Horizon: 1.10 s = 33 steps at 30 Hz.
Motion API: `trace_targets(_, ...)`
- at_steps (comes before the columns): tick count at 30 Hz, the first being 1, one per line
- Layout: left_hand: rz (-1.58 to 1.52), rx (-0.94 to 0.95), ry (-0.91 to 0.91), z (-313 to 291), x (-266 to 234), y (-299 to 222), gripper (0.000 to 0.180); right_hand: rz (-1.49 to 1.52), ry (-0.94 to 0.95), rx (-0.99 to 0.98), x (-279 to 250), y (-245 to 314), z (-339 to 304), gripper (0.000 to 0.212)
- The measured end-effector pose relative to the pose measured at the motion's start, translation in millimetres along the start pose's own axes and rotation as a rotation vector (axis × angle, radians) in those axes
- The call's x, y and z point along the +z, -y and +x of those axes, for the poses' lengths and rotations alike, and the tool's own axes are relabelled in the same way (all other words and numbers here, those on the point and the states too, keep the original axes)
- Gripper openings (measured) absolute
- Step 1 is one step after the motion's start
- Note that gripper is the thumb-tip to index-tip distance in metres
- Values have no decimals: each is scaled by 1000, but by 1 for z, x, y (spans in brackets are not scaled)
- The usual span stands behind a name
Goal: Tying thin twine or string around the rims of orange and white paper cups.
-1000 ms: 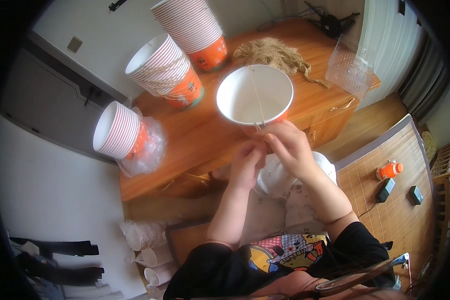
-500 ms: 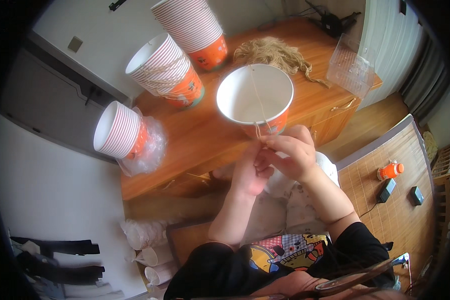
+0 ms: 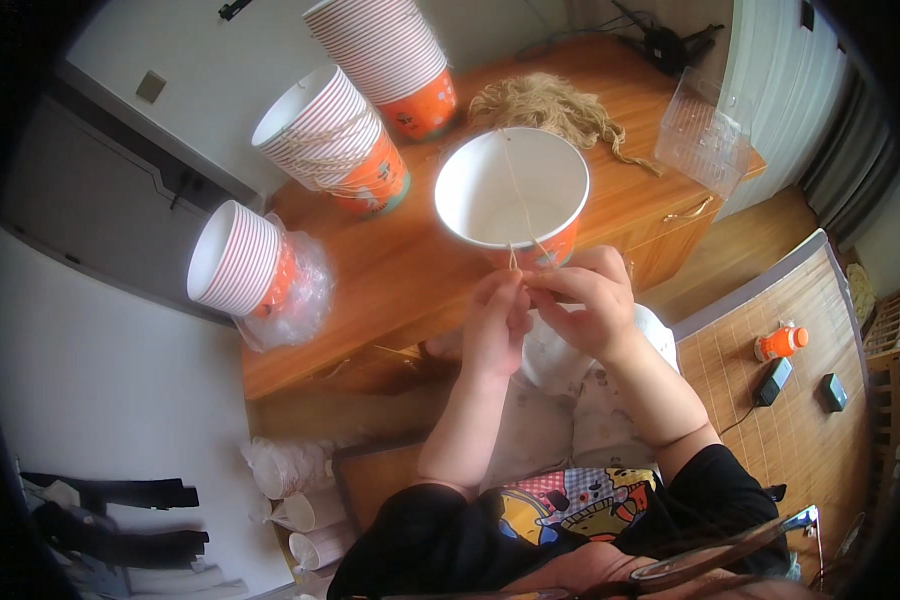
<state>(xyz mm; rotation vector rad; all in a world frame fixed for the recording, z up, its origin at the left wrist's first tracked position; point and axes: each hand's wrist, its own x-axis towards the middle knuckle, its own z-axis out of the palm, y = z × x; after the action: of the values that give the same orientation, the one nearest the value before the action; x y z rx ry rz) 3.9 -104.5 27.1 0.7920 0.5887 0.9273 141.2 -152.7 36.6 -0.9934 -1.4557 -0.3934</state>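
Observation:
An orange paper bowl (image 3: 511,190) with a white inside stands on the wooden desk (image 3: 390,280). A thin twine string (image 3: 518,205) runs across its mouth and down over the near rim. My left hand (image 3: 498,322) and my right hand (image 3: 590,305) meet just below that rim, both pinching the string ends between fingertips. My right hand also touches the bowl's near side. A loose bundle of twine (image 3: 548,103) lies behind the bowl.
Stacks of orange striped bowls stand at the back (image 3: 385,55), lie tilted mid-left (image 3: 335,140), and lie in plastic wrap at the desk's left end (image 3: 245,260). A clear plastic tray (image 3: 705,135) sits at the right. More cups (image 3: 305,500) lie on the floor; an orange bottle (image 3: 780,343) rests on the mat.
My hands have drawn closer together under the bowl's rim, working the string ends. The bowl has stayed in place.

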Motion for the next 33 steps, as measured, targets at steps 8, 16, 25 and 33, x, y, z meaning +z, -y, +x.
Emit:
trace_targets(8, -16, 33, -76, -2, 6, -5, 21, 41, 35, 118, -3, -3, -8, 46)
trace_targets(16, -12, -6, 28, 0, -1, -4, 23, 62, 22, 73, 0, 2, 3, 49)
trace_targets(25, -4, -9, -12, -1, 1, -2, 27, 76, -67, 13, 7, -7, -6, 54)
trace_targets(33, -66, 29, 10, -1, -3, 3, 9, 96, -41, 94, 5, -3, -7, 49)
